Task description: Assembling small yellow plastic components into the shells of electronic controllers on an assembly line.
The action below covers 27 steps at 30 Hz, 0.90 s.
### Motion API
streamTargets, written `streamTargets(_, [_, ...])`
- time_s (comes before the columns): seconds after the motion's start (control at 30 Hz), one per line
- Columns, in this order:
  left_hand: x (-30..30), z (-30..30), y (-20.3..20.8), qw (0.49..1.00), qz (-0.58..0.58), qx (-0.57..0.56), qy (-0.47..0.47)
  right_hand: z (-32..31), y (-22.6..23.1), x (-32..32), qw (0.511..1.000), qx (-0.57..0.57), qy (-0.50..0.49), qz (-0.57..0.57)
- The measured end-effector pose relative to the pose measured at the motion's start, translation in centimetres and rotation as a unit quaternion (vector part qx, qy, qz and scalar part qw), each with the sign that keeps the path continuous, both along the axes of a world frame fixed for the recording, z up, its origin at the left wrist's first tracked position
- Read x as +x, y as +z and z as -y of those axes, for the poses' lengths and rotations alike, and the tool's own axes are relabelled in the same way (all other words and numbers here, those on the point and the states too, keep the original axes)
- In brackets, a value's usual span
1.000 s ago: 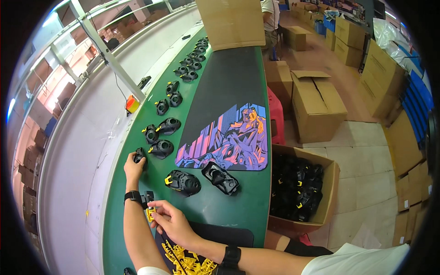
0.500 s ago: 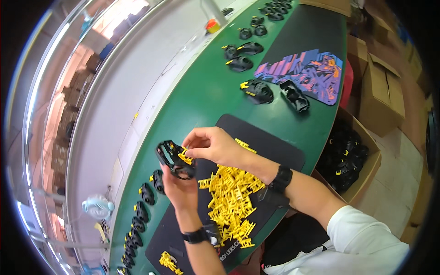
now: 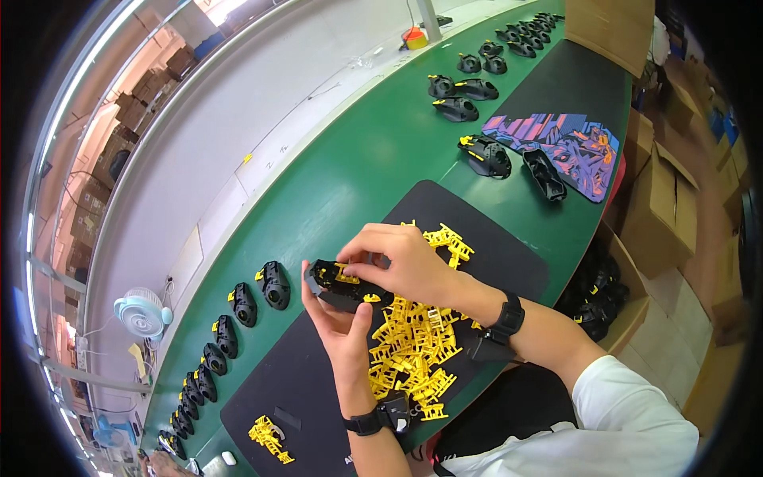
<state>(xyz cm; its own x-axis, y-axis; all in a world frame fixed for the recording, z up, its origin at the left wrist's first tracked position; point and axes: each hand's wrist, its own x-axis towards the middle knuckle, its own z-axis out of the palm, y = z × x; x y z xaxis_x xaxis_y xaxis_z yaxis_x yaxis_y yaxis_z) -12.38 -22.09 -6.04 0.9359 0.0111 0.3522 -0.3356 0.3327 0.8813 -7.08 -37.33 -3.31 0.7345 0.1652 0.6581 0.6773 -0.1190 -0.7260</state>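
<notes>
My left hand (image 3: 347, 350) holds a black mouse shell (image 3: 342, 297) from below, its hollow inside facing up. The fingers and thumb of my right hand (image 3: 409, 261) close on a yellow plastic clip (image 3: 346, 274) at the inside of that shell. How far the clip is seated cannot be made out. Beneath and beside my hands, a heap of yellow plastic clips (image 3: 413, 354) covers part of a black mat (image 3: 497, 246). A smaller yellow cluster (image 3: 270, 439) lies near the mat's lower left corner.
Along the green table's (image 3: 334, 171) left edge runs a row of black shells (image 3: 242, 304). More shells (image 3: 455, 109) stand at the far end, two beside a purple patterned mat (image 3: 568, 151). An open carton (image 3: 632, 314) of black parts is at the right. A fan (image 3: 143, 312) stands left.
Both hands and the shell have moved slightly right and down in view. The shell has tilted to show its inside more. My right fingers stay on the clip. The whole view has shifted.
</notes>
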Motion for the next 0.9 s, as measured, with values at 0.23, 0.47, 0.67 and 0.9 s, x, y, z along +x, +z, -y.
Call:
streamTargets(0.23, [-0.4, -1.3, 0.2, 1.000, -0.013, 0.013, -0.003, -1.0, -0.3, -0.2, 0.994, -0.017, -0.034, 0.106])
streamTargets(0.47, [-1.0, -2.8, 0.6, 0.995, -0.026, -0.031, -0.091, 1.0, -0.5, 1.3, 0.940, 0.021, 0.288, -0.183])
streamTargets(0.67, [-1.5, -3.5, 0.3, 0.993, -0.027, -0.078, -0.086, -0.1, 0.1, 0.1, 0.923, 0.062, 0.299, -0.234])
streamTargets(0.9, [-1.5, -3.2, 1.8, 0.922, -0.208, -0.322, -0.053, -0.1, 0.8, -1.0, 0.975, -0.073, 0.173, 0.122])
